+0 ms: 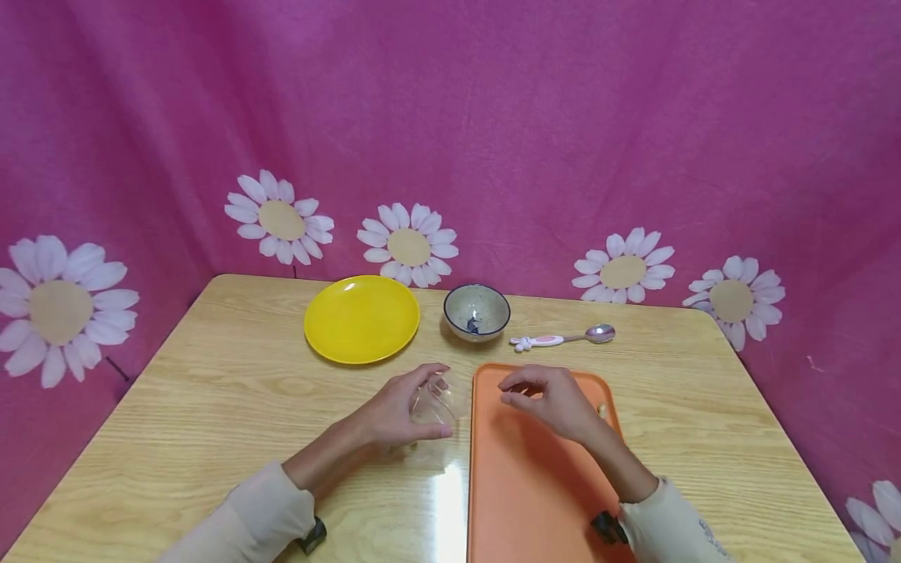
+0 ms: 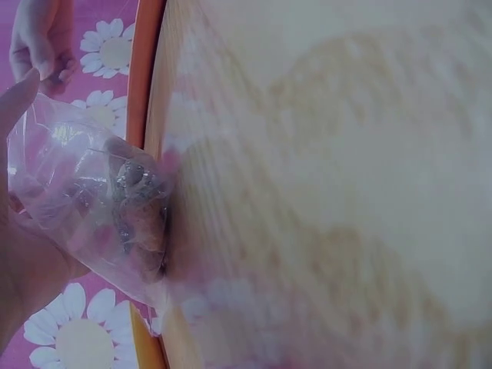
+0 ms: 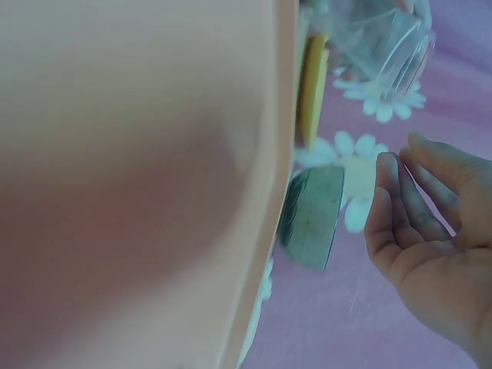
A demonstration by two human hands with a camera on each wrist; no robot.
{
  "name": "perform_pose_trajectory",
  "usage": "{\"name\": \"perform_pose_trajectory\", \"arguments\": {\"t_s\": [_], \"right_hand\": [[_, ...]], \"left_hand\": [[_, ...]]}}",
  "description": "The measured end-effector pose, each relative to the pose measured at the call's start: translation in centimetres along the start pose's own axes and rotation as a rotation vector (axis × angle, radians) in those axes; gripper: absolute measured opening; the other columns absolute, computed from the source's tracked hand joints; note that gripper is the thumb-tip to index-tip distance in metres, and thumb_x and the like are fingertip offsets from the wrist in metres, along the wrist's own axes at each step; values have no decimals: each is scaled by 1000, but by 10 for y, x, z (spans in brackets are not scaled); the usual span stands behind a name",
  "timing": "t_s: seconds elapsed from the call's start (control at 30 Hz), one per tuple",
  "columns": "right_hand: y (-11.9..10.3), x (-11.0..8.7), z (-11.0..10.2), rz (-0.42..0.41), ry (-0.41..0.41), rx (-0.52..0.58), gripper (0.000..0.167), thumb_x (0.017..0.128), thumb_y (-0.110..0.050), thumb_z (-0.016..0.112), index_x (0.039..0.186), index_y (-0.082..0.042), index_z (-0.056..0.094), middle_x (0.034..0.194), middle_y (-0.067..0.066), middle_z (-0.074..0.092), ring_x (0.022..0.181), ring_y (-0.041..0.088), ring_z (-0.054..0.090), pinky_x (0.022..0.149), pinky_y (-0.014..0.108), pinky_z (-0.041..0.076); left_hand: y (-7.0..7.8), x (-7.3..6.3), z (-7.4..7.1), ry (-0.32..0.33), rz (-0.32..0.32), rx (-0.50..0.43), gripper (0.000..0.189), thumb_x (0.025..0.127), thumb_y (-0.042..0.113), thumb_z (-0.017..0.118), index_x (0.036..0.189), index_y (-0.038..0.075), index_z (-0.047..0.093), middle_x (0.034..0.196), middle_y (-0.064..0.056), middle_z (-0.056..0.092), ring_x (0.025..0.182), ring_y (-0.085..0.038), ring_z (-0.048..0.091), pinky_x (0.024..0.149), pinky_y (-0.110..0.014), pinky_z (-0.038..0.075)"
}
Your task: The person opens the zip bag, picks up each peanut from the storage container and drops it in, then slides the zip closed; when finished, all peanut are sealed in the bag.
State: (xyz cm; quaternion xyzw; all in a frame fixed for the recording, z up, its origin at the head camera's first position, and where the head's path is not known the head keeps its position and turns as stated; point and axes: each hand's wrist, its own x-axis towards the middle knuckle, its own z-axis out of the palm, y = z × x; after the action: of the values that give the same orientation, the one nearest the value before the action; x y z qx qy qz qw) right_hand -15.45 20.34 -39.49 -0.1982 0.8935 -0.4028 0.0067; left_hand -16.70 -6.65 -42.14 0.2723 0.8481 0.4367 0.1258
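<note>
My left hand (image 1: 404, 407) grips a clear, see-through cup (image 1: 435, 403) just left of the orange tray, thumb on the near side and fingers on the far side. In the left wrist view the cup (image 2: 92, 184) has glossy, uneven walls, and brownish-grey patches show low in it; whether they are contents or seen through it, I cannot tell. My right hand (image 1: 552, 399) hovers above the far part of the orange tray (image 1: 524, 500). Its fingers are loosely bent, thumb near the fingertips, and nothing shows between them in the right wrist view.
Behind the hands stand a yellow plate (image 1: 362, 320), a small patterned bowl (image 1: 476, 309) and a spoon (image 1: 563, 339) with a pink-white rabbit handle. One small beige piece (image 1: 601, 409) lies at the tray's right edge. A pink curtain (image 1: 464, 141) with daisies hangs behind the table.
</note>
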Motion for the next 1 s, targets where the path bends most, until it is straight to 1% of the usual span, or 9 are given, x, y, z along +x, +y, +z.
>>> {"name": "perform_pose_trajectory", "arguments": {"t_s": [0.23, 0.4, 0.5, 0.63, 0.83, 1.0], "right_hand": [[26, -15, -22, 36, 18, -66, 15, 80, -13, 75, 93, -7, 73, 87, 1, 73, 78, 7, 65, 70, 23, 54], [45, -26, -41, 79, -15, -90, 15, 78, -13, 77, 91, -6, 73, 83, 2, 72, 74, 5, 64, 64, 20, 51], [56, -32, -49, 81, -43, -127, 12, 79, -11, 76, 89, -5, 73, 81, 2, 72, 70, 3, 61, 61, 19, 50], [69, -38, -55, 68, -83, -177, 10, 78, -8, 75, 87, -5, 73, 80, 3, 72, 66, 0, 57, 59, 19, 48], [80, -44, -62, 117, -154, -207, 9, 76, -7, 76, 84, -7, 73, 80, 2, 72, 67, -2, 56, 59, 18, 48], [84, -47, -62, 157, -163, -281, 9, 73, -8, 78, 80, -10, 72, 76, -1, 70, 65, -1, 50, 55, 18, 43]], "left_hand": [[-1, 0, -1, 0, -11, 6, 83, 74, 37, 80, 142, 17, 37, 124, 1, 60, 123, -20, 50, 110, -48, 35], [-1, 1, 0, 6, -5, 14, 83, 73, 39, 80, 142, 18, 37, 123, 2, 60, 123, -19, 50, 109, -47, 36], [-1, 0, 1, 6, -3, 13, 83, 73, 38, 80, 142, 17, 38, 123, 1, 60, 122, -19, 50, 109, -47, 36], [-2, 0, 2, 6, -1, 10, 83, 73, 37, 80, 142, 16, 38, 124, 0, 60, 122, -20, 50, 109, -47, 36], [-1, 0, 1, 10, -7, 13, 83, 73, 37, 80, 142, 18, 38, 124, 1, 60, 123, -20, 50, 109, -48, 36], [-1, 0, 1, 7, -12, 12, 83, 74, 37, 80, 142, 18, 37, 124, 2, 60, 123, -19, 50, 109, -48, 36]]}}
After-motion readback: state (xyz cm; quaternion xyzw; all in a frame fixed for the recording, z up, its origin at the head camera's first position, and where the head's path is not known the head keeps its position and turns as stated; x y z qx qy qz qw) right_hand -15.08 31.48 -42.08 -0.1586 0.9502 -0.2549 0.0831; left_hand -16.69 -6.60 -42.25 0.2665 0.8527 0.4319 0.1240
